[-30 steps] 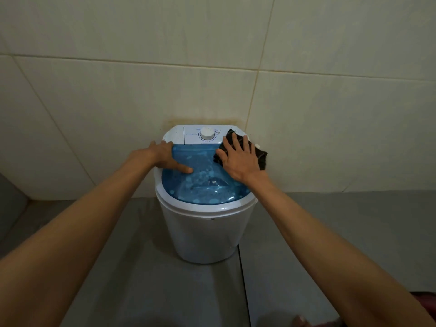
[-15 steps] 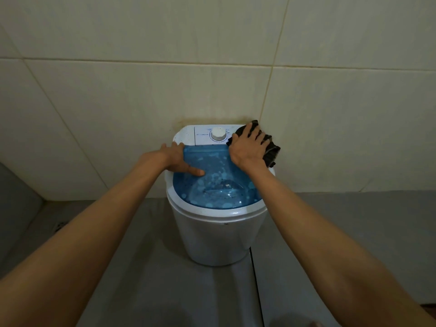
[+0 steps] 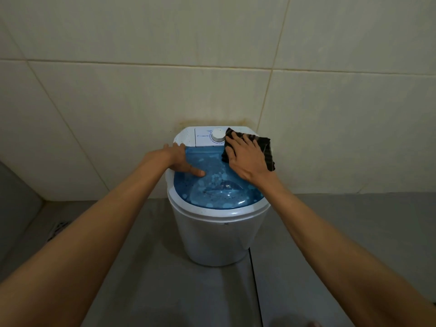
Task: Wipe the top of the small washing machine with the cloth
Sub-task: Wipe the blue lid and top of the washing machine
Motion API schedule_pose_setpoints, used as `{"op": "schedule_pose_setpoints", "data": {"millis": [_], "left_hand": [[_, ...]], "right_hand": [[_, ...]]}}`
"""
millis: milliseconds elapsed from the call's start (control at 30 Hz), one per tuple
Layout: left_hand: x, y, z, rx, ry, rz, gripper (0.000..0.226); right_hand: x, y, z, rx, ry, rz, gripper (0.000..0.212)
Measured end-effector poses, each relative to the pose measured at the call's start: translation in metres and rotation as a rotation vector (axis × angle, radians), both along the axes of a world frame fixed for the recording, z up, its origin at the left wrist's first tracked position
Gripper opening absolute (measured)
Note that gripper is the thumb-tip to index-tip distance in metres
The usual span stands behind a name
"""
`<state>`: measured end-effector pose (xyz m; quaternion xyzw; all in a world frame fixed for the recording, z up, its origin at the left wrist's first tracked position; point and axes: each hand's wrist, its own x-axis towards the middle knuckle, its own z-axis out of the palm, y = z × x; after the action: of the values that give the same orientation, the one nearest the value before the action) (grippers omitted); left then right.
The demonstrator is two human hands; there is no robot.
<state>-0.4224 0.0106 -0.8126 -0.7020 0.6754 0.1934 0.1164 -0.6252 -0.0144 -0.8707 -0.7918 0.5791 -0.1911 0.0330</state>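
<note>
A small white washing machine (image 3: 217,237) stands on the floor against the tiled wall. Its top has a translucent blue lid (image 3: 217,190) with pale spots and a white control panel with a round dial (image 3: 218,135) at the back. A dark striped cloth (image 3: 265,148) lies on the back right of the top, hanging over the right rim. My right hand (image 3: 245,159) presses flat on the cloth, fingers spread, just right of the dial. My left hand (image 3: 181,160) rests on the lid's left side, fingers over the rim, thumb on the blue lid.
The cream tiled wall (image 3: 141,90) sits directly behind the machine, stained brown just above it. Grey floor tiles (image 3: 141,279) surround the base. A floor drain (image 3: 57,230) lies at the left near a grey step or ledge.
My right hand has slid the cloth back from the far right corner toward the lid, fingers now spread. The left hand stays on the lid's left side. The camera shifted slightly.
</note>
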Motion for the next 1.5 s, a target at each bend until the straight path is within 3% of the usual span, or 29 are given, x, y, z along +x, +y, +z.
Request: {"op": "schedule_pose_setpoints", "data": {"millis": [67, 133, 267, 333, 400, 467, 600, 700, 800, 900, 1000, 1133, 1267, 1500], "left_hand": [[-0.001, 0.004, 0.003, -0.007, 0.009, -0.009, 0.106], [-0.002, 0.007, 0.005, -0.009, 0.010, -0.018, 0.104], [-0.004, 0.009, 0.007, -0.005, -0.003, -0.032, 0.103], [-0.002, 0.007, 0.005, -0.002, -0.009, -0.025, 0.107], [0.000, 0.004, 0.002, 0.003, -0.020, -0.019, 0.111], [0.002, 0.001, 0.000, 0.012, -0.024, -0.017, 0.115], [0.005, -0.002, -0.004, 0.022, 0.000, -0.014, 0.118], [0.004, -0.003, -0.004, 0.030, 0.005, -0.014, 0.119], [0.003, -0.002, -0.002, 0.044, -0.009, -0.014, 0.118], [0.003, 0.000, -0.001, 0.040, -0.005, -0.023, 0.116], [0.002, 0.004, 0.000, 0.034, -0.014, -0.046, 0.113], [0.003, 0.002, -0.002, 0.032, 0.007, -0.026, 0.117], [0.004, 0.000, -0.004, 0.032, 0.014, -0.007, 0.118], [0.005, 0.002, -0.004, 0.003, 0.020, -0.006, 0.113]], "right_hand": [[0.003, 0.012, 0.000, -0.156, 0.022, -0.029, 0.035], [0.007, 0.016, 0.005, -0.234, -0.088, -0.127, 0.026], [0.021, 0.001, 0.035, -0.058, -0.647, -0.425, 0.029], [0.029, -0.008, 0.042, -0.051, -0.768, -0.353, 0.030], [0.038, -0.012, 0.041, 0.049, -0.672, -0.111, 0.035], [0.041, -0.015, 0.028, 0.146, -0.391, 0.075, 0.044], [0.026, -0.034, 0.023, 0.009, 0.014, 0.138, 0.057], [0.030, -0.043, 0.027, -0.030, 0.213, 0.065, 0.057], [0.074, -0.043, 0.024, 0.035, 0.375, -0.220, 0.054], [0.102, -0.050, 0.025, 0.130, 0.397, -0.330, 0.043], [0.093, -0.052, 0.031, 0.086, 0.447, -0.233, 0.035], [0.049, -0.038, 0.019, 0.036, 0.205, -0.002, 0.054], [0.014, -0.024, 0.014, 0.094, 0.069, 0.179, 0.051], [-0.010, 0.017, 0.012, 0.029, 0.008, 0.108, 0.044]]}}
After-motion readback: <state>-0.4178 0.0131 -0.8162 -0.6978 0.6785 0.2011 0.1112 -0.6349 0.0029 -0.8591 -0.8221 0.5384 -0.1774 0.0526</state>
